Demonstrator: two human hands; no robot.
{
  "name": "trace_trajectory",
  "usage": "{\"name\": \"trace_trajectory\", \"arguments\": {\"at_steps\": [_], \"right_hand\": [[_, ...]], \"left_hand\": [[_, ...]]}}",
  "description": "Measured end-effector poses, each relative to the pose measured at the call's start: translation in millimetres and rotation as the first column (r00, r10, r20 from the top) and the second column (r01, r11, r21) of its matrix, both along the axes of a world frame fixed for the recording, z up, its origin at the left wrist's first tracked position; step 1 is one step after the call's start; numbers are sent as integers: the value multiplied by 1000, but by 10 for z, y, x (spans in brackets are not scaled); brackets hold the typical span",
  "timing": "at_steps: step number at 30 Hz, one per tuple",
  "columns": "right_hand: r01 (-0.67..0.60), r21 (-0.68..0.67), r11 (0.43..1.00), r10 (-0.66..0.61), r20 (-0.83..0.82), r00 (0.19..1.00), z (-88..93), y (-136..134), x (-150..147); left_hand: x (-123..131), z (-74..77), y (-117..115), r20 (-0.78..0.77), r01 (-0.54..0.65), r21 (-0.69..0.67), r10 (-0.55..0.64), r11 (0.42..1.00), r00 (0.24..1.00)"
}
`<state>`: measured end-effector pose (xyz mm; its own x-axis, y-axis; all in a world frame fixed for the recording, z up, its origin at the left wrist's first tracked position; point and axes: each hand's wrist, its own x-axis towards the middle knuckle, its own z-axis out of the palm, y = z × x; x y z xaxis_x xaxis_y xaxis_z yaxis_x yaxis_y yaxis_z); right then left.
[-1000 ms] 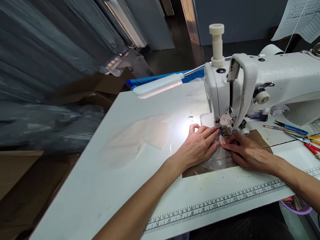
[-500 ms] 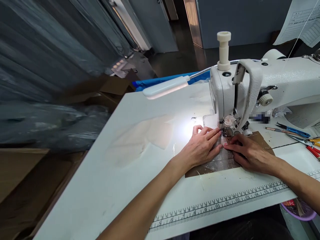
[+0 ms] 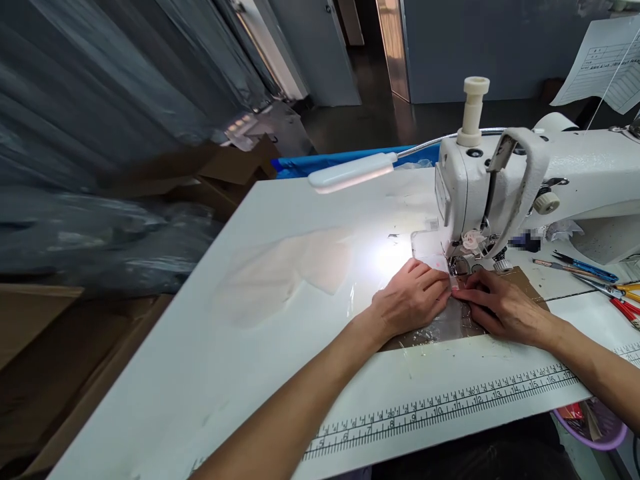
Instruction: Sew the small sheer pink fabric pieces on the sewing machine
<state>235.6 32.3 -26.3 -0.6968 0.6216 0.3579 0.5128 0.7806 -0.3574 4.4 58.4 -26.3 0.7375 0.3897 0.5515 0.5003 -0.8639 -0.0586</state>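
A white sewing machine [image 3: 525, 180] stands at the right of a white table [image 3: 280, 313]. My left hand [image 3: 413, 298] lies in front of the needle with its fingers curled and pressed on a small pink-edged clear piece [image 3: 453, 280]. My right hand [image 3: 503, 308] rests just to the right, fingertips pinching the same piece from the other side. Both hands sit on a sheet of clear film [image 3: 445, 323] laid over a brown patch [image 3: 523, 279]. Part of the piece is hidden under the presser foot.
A white gooseneck lamp [image 3: 350, 171] lights the table behind my hands. Scissors and tools [image 3: 590, 270] lie at the right. A printed ruler [image 3: 450, 408] runs along the front edge. Cardboard boxes [image 3: 220, 180] and grey plastic bags [image 3: 90, 247] stand at the left. A purple basket [image 3: 593, 430] hangs below right.
My view has shifted left, so the machine sits further right in frame. My left fingers have curled in from flat, and both hands stay at the presser foot.
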Motion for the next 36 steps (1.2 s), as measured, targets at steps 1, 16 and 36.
{"name": "trace_trajectory", "arguments": {"at_steps": [1, 16, 36], "right_hand": [[4, -3, 1000, -4, 7, 1000, -1, -2, 2], [49, -83, 995, -48, 19, 999, -5, -55, -10], [170, -253, 953, -213, -153, 965, 145, 31, 35]], "left_hand": [[-6, 4, -1, 15, 17, -3, -17, 1000, 1000], [-39, 63, -10, -119, -45, -13, 44, 999, 992], [-159, 196, 94, 53, -104, -129, 111, 986, 992]]}}
